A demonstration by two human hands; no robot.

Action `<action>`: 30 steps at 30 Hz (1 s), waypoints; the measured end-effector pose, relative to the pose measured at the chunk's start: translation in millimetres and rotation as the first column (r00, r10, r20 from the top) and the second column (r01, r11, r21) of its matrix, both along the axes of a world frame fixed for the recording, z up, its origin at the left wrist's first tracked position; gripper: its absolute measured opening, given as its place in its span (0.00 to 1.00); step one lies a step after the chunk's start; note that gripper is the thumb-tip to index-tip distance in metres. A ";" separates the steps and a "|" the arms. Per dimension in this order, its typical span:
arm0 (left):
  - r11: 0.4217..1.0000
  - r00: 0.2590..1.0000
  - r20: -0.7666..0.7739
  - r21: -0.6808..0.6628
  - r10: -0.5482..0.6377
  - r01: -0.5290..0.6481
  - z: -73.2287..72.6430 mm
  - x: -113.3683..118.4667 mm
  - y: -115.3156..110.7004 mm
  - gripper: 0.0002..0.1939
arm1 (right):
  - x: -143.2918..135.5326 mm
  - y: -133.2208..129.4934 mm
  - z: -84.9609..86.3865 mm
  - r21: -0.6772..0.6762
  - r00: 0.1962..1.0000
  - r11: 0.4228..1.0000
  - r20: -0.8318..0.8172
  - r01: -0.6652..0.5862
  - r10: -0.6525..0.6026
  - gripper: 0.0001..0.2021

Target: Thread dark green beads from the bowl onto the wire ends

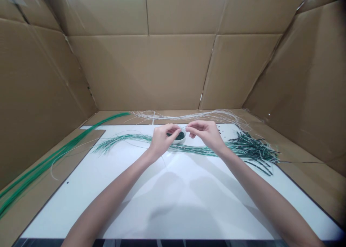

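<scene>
Closely pinched, the left hand (162, 137) and right hand (207, 132) hold a thin strand (183, 127) near the white bowl (180, 141).

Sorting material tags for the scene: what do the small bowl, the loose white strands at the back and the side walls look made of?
Bowl: glazed ceramic or plastic, can't tell; white and smooth-looking. White strands: possibly nylon line or coated wire; thin, lying in wide, springy curves. Side walls: cardboard, matte brown, with fold creases and panel seams.
</scene>
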State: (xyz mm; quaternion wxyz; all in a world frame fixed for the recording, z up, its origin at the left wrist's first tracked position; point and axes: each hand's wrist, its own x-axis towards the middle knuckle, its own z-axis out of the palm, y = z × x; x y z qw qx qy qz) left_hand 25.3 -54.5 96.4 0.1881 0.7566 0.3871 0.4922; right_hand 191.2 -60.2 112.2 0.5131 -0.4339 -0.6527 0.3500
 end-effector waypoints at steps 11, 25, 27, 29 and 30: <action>1.000 0.999 0.020 -0.010 -0.025 0.025 -2.1 1.5 -0.7 0.08 | -2.4 1.8 -2.9 -0.164 0.977 0.982 -0.203 -0.092 0.058 0.13; 0.975 0.996 0.020 -0.203 -0.089 0.092 -8.9 -3.1 11.1 0.10 | 4.1 10.1 -7.6 -0.109 0.955 0.992 -0.296 -0.055 0.020 0.13; 0.971 0.997 -0.002 -0.229 -0.074 0.072 -8.4 -4.0 12.0 0.10 | 6.3 12.3 -8.9 -0.101 0.947 0.994 -0.323 -0.034 0.000 0.12; 0.965 0.997 -0.029 -0.252 -0.077 0.067 -7.7 -4.6 12.7 0.10 | 8.0 14.0 -9.6 -0.097 0.942 0.995 -0.335 -0.012 -0.022 0.12; 0.963 0.996 -0.041 -0.261 -0.079 0.066 -7.3 -4.6 12.9 0.10 | 8.5 14.4 -9.7 -0.100 0.941 0.995 -0.338 -0.006 -0.028 0.12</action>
